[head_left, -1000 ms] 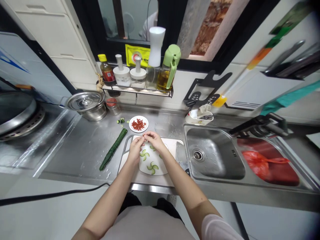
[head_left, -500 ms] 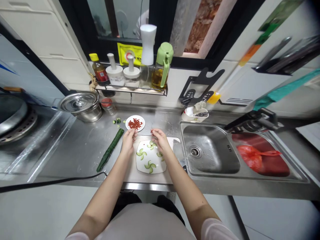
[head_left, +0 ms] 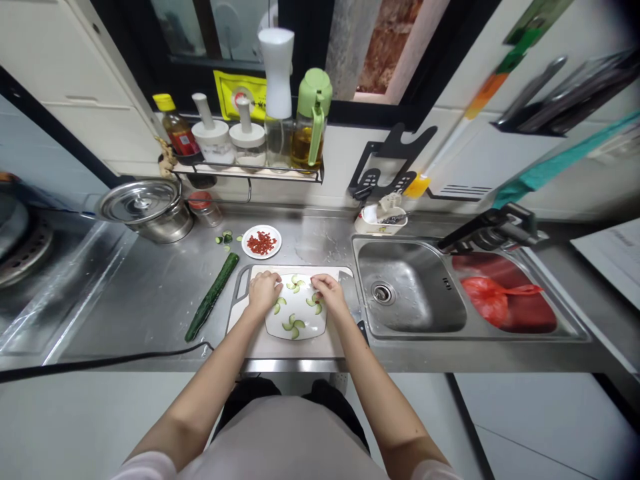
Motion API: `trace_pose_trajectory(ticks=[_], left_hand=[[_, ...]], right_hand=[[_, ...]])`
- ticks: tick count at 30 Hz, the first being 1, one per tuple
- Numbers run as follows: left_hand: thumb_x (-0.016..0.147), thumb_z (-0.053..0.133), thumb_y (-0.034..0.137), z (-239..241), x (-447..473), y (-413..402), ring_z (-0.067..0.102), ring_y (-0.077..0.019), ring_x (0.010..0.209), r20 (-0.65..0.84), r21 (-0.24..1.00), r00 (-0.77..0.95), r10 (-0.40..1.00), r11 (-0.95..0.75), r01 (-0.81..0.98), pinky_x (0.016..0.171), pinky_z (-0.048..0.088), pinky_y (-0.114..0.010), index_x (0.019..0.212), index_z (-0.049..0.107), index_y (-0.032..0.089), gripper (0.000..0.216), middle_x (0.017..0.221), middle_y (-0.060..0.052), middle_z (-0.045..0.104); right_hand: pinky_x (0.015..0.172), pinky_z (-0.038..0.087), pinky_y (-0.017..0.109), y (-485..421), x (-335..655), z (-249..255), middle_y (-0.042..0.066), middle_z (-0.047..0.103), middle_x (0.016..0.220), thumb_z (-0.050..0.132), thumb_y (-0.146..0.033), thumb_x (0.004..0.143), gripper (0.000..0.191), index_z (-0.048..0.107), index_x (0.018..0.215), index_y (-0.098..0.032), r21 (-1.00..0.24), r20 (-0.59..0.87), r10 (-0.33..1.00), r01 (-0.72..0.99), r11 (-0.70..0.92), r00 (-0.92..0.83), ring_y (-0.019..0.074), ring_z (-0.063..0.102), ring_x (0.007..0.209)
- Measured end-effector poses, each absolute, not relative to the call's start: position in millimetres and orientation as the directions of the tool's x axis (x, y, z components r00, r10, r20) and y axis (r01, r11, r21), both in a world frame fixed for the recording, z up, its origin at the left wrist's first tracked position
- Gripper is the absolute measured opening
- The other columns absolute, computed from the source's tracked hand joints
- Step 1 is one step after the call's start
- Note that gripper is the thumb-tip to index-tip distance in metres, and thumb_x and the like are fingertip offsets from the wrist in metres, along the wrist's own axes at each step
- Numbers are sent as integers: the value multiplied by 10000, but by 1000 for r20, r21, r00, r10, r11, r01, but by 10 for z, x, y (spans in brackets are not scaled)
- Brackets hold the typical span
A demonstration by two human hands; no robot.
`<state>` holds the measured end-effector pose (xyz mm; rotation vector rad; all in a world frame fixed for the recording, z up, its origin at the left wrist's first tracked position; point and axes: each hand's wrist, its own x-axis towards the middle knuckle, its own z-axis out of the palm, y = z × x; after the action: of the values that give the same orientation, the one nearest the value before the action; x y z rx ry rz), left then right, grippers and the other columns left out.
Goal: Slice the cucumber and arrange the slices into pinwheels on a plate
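A white square plate (head_left: 311, 326) holds several pinwheels of pale green cucumber slices (head_left: 293, 326) and lies on a cutting board (head_left: 260, 343). My left hand (head_left: 265, 291) is at the plate's upper left edge, fingers closed together beside the left pinwheel; what they hold, if anything, is hidden. My right hand (head_left: 329, 291) is over the upper right edge with thumb and fingers pinched, just above the right pinwheel. A tiny red spot shows near those fingertips, too small to make out. Beyond the board sits a small white dish (head_left: 278, 248) of red bits (head_left: 261, 243).
A whole cucumber (head_left: 213, 297) lies left of the board, with cucumber scraps (head_left: 227, 237) behind it. A lidded steel pot (head_left: 165, 223) stands back left. A double sink (head_left: 415, 293) with a red bag (head_left: 485, 301) is on the right. A knife handle (head_left: 363, 331) shows beside the board.
Both hands have moved from beside the dish of red bits down to the plate's two sides. The view has shifted slightly, and more of the cutting board shows.
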<state>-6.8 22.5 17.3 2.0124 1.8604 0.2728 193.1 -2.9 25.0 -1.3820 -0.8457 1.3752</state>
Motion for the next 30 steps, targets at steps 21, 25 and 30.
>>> trace_pose_trajectory(ticks=[21,25,30], left_hand=[[817,521,143,321,-685,1148,639,-239,1030,36,729,-356,934,219,648,983,428,-352,1150,690,133,374,1126,-131,712],[814,557,233,303,-588,890,652,-216,906,21,809,-431,902,238,538,896,466,-334,1080,705,152,315,999,-96,728],[713,669,335,254,-90,318,596,-139,662,-169,965,-217,961,206,159,670,470,-247,851,713,155,231,753,-40,690]], right_hand=[[512,388,215,-246,2023,289,-21,586,630,743,-434,651,265,650,735,-201,-951,-282,950,-171,-258,136,100,508,561],[518,384,219,-262,1995,299,-11,605,664,738,-429,654,251,664,738,-204,-957,-265,956,-153,-246,126,106,503,583],[577,426,247,-237,1869,377,14,659,781,717,-432,690,222,688,749,-220,-980,-192,976,-79,-185,102,130,535,662]])
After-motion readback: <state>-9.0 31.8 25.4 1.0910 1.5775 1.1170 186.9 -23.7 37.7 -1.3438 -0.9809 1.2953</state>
